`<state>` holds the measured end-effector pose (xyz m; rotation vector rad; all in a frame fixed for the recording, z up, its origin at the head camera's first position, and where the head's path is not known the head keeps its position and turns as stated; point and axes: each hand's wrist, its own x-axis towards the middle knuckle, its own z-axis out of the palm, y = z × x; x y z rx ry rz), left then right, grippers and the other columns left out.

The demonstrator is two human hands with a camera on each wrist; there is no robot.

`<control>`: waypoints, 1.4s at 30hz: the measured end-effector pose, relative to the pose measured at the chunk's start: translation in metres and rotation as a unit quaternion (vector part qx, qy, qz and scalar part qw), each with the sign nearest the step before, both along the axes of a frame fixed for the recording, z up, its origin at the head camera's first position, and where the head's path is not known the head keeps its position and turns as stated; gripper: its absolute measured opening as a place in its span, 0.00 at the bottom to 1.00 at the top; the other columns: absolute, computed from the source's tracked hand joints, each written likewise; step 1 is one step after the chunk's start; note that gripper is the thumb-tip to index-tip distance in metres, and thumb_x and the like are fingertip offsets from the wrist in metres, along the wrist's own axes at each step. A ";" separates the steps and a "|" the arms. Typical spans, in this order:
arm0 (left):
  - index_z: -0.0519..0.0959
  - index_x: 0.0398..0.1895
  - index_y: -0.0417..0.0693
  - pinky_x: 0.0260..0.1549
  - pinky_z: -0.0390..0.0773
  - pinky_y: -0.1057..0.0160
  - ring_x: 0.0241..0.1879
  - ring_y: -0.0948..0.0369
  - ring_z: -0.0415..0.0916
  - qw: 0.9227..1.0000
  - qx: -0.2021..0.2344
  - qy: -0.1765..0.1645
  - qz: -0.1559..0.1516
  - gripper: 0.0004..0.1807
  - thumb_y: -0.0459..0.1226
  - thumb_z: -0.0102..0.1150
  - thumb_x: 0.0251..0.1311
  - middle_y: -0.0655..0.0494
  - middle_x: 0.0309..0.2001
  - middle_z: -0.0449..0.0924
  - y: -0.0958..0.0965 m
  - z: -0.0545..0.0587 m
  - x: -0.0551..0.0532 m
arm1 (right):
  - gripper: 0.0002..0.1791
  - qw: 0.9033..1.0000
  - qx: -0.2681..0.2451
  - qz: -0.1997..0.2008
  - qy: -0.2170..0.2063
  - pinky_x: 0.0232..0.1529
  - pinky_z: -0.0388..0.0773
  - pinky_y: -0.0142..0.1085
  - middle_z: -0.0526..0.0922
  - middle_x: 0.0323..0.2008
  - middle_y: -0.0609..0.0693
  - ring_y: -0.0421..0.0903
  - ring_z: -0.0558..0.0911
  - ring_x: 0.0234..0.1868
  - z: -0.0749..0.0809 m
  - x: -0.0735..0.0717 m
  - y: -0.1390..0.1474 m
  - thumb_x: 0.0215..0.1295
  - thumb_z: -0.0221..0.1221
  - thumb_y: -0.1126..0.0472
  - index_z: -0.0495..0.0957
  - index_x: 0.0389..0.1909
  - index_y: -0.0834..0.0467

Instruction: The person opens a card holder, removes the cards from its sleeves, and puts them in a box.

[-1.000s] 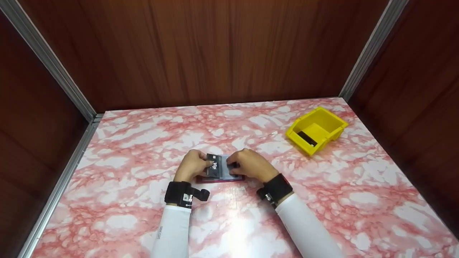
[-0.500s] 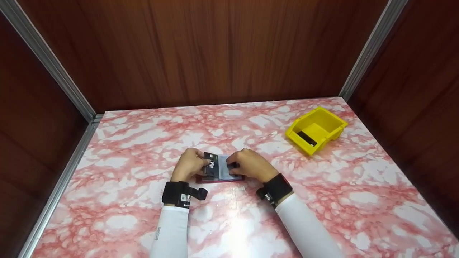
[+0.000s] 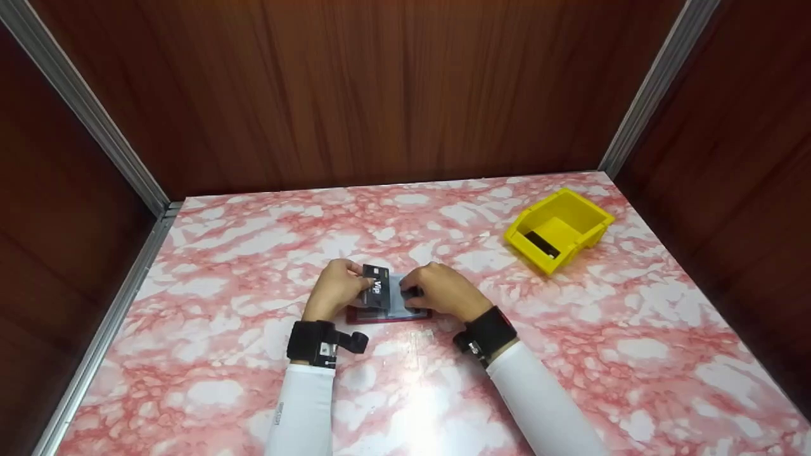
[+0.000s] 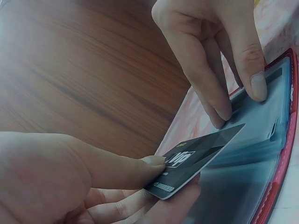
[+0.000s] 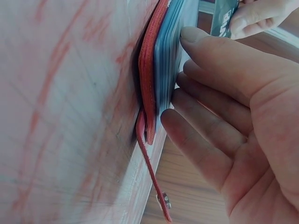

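A black card (image 3: 378,288) with "Vip" lettering is pinched between the thumb and fingers of my left hand (image 3: 336,286). It is tilted, close over an opened card holder (image 4: 252,140) with red edges and clear plastic sleeves. My right hand (image 3: 447,291) rests its thumb and fingertips on the sleeves at the right, the fingers spread rather than closed. In the right wrist view, the thumb reaches over the stacked sleeves (image 5: 168,60), and a narrow red strap (image 5: 150,170) with a metal snap extends from the holder.
A yellow bin (image 3: 561,228) stands at the back right of the marbled red-and-white table (image 3: 253,253). A dark slot shows in its near part. Brown wood-grain panels (image 3: 380,95) enclose the table at the back and sides.
The card in my left hand has shifted slightly left, then back right and a little farther from me, uncovering more of the holder's near edge. My right hand has stayed in place.
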<state>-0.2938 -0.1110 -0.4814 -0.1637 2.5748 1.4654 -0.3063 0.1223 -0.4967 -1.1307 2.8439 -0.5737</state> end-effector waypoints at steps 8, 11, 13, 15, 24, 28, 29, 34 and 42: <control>0.80 0.53 0.33 0.29 0.87 0.68 0.33 0.61 0.83 0.999 0.033 0.000 0.006 0.14 0.31 0.68 0.68 0.49 0.41 0.81 0.004 0.000 -0.001 | 0.11 1.000 0.002 0.002 0.003 0.48 0.89 0.45 0.94 0.43 0.50 0.45 0.89 0.41 0.000 0.000 0.001 0.67 0.75 0.58 0.91 0.48 0.56; 0.80 0.55 0.33 0.30 0.88 0.67 0.34 0.59 0.84 0.998 0.054 -0.002 0.006 0.15 0.31 0.68 0.69 0.48 0.42 0.82 0.007 0.002 0.000 | 0.11 1.000 -0.004 -0.007 -0.006 0.48 0.90 0.45 0.94 0.45 0.50 0.45 0.89 0.42 0.002 -0.001 0.002 0.69 0.74 0.57 0.92 0.48 0.56; 0.80 0.56 0.34 0.31 0.89 0.66 0.34 0.59 0.84 0.997 0.079 -0.004 0.007 0.15 0.30 0.67 0.69 0.47 0.43 0.83 0.009 0.003 0.000 | 0.11 0.999 -0.021 -0.029 -0.018 0.50 0.90 0.45 0.95 0.46 0.51 0.45 0.90 0.44 0.004 -0.002 0.005 0.70 0.73 0.57 0.92 0.49 0.56; 0.79 0.56 0.34 0.31 0.91 0.64 0.33 0.59 0.85 0.993 0.115 -0.006 0.009 0.15 0.30 0.66 0.70 0.47 0.42 0.84 0.012 0.005 0.000 | 0.11 0.996 -0.052 -0.059 -0.030 0.52 0.91 0.46 0.95 0.47 0.52 0.46 0.91 0.47 0.008 -0.002 0.007 0.73 0.70 0.57 0.92 0.50 0.57; 0.79 0.55 0.34 0.36 0.94 0.58 0.29 0.63 0.86 0.982 0.191 0.005 0.013 0.13 0.29 0.66 0.70 0.47 0.38 0.88 0.026 0.007 -0.003 | 0.18 0.965 -0.180 -0.142 -0.128 0.54 0.90 0.44 0.94 0.49 0.58 0.50 0.93 0.50 0.021 -0.001 0.004 0.74 0.69 0.55 0.89 0.56 0.63; 0.79 0.53 0.35 0.38 0.94 0.56 0.30 0.62 0.87 0.981 0.192 0.008 0.014 0.11 0.29 0.66 0.71 0.44 0.41 0.88 0.028 0.006 -0.001 | 0.18 0.951 -0.206 -0.165 -0.160 0.45 0.87 0.32 0.95 0.45 0.59 0.46 0.93 0.45 0.023 0.000 0.004 0.69 0.72 0.59 0.88 0.56 0.64; 0.79 0.53 0.35 0.38 0.94 0.55 0.30 0.61 0.86 0.981 0.194 0.010 0.013 0.11 0.29 0.66 0.71 0.44 0.41 0.88 0.028 0.006 -0.001 | 0.18 0.948 -0.214 -0.169 -0.165 0.43 0.86 0.30 0.95 0.44 0.59 0.45 0.93 0.43 0.023 0.000 0.004 0.68 0.72 0.60 0.88 0.55 0.64; 0.79 0.51 0.35 0.40 0.95 0.50 0.30 0.60 0.85 0.978 0.208 0.019 0.010 0.11 0.29 0.67 0.70 0.47 0.38 0.87 0.029 0.006 -0.001 | 0.17 0.934 -0.247 -0.175 -0.190 0.36 0.83 0.25 0.95 0.42 0.60 0.38 0.89 0.36 0.025 0.000 0.006 0.67 0.73 0.62 0.88 0.55 0.63; 0.80 0.49 0.34 0.35 0.94 0.55 0.26 0.61 0.84 0.975 0.219 0.025 0.007 0.10 0.29 0.67 0.69 0.47 0.37 0.87 0.029 0.004 -0.002 | 0.15 0.925 -0.275 -0.164 -0.206 0.37 0.89 0.28 0.94 0.42 0.64 0.39 0.90 0.35 0.027 -0.002 0.009 0.68 0.71 0.66 0.88 0.53 0.66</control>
